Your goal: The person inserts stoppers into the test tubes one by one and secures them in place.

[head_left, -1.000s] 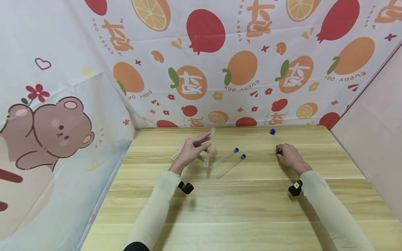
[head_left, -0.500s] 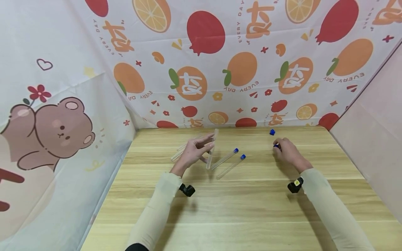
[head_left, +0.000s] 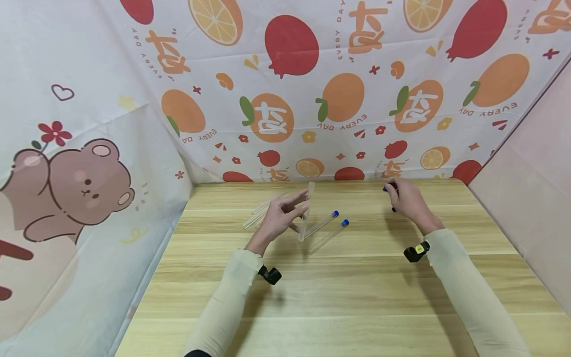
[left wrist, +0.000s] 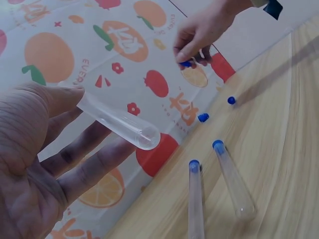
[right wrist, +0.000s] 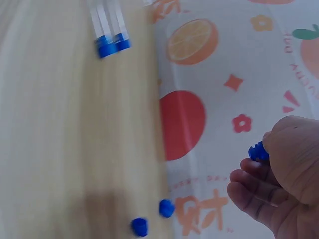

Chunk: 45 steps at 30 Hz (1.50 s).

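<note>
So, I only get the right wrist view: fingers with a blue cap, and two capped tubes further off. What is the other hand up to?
Observer: The left hand holds a clear tube between thumb and fingers.
Visitor: Does it have a top on it, like the blue cap I can see?
Observer: No, the head view shows no blue at either end of it.
Visitor: And are there any tubes lying about that I'm missing?
Observer: Yes, more clear tubes lie on the table beside the left hand, too overlapped and hidden for me to count.
</note>
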Tool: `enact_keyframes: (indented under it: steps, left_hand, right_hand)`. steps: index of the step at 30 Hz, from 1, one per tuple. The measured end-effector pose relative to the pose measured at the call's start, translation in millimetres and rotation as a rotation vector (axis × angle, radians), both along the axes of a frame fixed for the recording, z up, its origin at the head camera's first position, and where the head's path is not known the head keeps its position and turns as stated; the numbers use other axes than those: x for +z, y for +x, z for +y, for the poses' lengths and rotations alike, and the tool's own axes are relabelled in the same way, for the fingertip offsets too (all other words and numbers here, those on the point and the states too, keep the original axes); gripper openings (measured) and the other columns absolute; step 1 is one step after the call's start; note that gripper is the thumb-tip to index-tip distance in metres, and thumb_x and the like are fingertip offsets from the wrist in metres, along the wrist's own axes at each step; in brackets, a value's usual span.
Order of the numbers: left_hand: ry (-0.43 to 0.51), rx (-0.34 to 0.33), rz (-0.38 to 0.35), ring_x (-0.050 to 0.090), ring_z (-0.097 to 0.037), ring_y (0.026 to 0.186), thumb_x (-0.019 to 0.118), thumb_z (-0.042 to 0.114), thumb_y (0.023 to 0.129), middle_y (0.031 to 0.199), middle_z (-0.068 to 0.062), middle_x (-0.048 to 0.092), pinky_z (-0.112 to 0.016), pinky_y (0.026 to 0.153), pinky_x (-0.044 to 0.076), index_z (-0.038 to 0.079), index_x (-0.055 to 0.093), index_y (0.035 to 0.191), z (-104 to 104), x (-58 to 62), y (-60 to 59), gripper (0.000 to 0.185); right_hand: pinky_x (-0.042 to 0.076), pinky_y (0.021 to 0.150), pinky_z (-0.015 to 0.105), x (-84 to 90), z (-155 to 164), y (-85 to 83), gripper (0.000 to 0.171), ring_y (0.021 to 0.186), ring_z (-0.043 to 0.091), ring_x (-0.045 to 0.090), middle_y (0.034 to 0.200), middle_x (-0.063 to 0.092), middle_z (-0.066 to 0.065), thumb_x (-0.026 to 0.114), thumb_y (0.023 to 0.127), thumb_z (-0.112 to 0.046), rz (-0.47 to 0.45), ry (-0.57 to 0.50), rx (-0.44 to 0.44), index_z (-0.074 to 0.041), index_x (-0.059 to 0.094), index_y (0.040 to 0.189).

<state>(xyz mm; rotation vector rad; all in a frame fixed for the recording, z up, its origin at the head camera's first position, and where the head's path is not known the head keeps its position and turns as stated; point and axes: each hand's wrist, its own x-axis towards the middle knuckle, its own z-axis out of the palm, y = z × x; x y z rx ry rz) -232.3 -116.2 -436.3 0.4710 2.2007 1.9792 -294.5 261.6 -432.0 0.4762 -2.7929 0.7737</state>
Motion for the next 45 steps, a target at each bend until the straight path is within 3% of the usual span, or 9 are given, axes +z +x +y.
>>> enact_keyframes:
  steps: [2, 6, 10, 21, 31, 45]
  left_hand:
    - [0.004, 0.005, 0.003, 0.071, -0.038, 0.102, 0.064, 0.023, 0.101, 0.148, -0.007, 0.059, -0.046, 0.058, 0.063, 0.028, 0.058, 0.145, 1.4, 1.0, 0.6, 0.045]
    - [-0.001, 0.009, 0.009, 0.072, -0.019, 0.092, 0.064, 0.022, 0.101, 0.148, -0.006, 0.060, -0.047, 0.059, 0.063, 0.028, 0.057, 0.145, 4.0, 2.3, 1.9, 0.045]
    - [-0.003, 0.004, 0.017, 0.070, -0.010, 0.087, 0.064, 0.022, 0.101, 0.148, -0.006, 0.059, -0.046, 0.058, 0.063, 0.028, 0.057, 0.146, 5.9, 3.3, 3.1, 0.045]
    - [0.006, -0.009, 0.069, 0.070, -0.011, 0.085, 0.064, 0.021, 0.101, 0.146, -0.009, 0.061, -0.039, 0.054, 0.062, 0.025, 0.057, 0.146, 13.9, 6.9, 7.6, 0.045]
    - [0.002, -0.007, 0.054, 0.070, -0.012, 0.085, 0.064, 0.023, 0.101, 0.147, -0.007, 0.061, -0.038, 0.054, 0.062, 0.027, 0.056, 0.146, 19.5, 8.9, 13.1, 0.046]
    - [0.001, -0.017, 0.081, 0.072, -0.011, 0.087, 0.064, 0.023, 0.101, 0.146, -0.005, 0.061, -0.041, 0.055, 0.062, 0.027, 0.057, 0.145, 22.9, 12.8, 13.1, 0.044]
  right_hand:
    - [0.049, 0.068, 0.040, 6.3, -3.1, -1.7, 0.034, 0.077, 0.028, 0.060, 0.095, 0.067, 0.022, 0.042, 0.109, -0.017, 0.016, -0.026, -0.009, 0.008, 0.062, 0.120]
    - [0.053, 0.073, 0.046, 18.1, -10.4, -4.5, 0.037, 0.086, 0.034, 0.066, 0.105, 0.069, 0.026, 0.042, 0.110, -0.018, 0.050, -0.071, -0.012, 0.009, 0.061, 0.126]
    - [0.056, 0.076, 0.048, 30.4, -18.5, -6.2, 0.037, 0.089, 0.035, 0.068, 0.109, 0.070, 0.027, 0.043, 0.109, -0.020, 0.055, -0.109, -0.010, 0.007, 0.061, 0.128]
    - [0.054, 0.087, 0.052, 64.5, -46.4, -5.8, 0.030, 0.101, 0.035, 0.062, 0.114, 0.064, 0.021, 0.049, 0.108, -0.019, 0.059, -0.157, 0.066, 0.003, 0.064, 0.122]
    - [0.056, 0.084, 0.050, 82.7, -64.4, -1.4, 0.032, 0.104, 0.035, 0.063, 0.118, 0.066, 0.019, 0.049, 0.108, -0.019, 0.075, -0.170, 0.110, 0.000, 0.065, 0.128]
    - [0.056, 0.077, 0.038, 100.4, -91.6, 1.6, 0.032, 0.099, 0.028, 0.066, 0.124, 0.068, 0.013, 0.052, 0.107, -0.022, 0.000, -0.254, 0.168, -0.009, 0.069, 0.130]
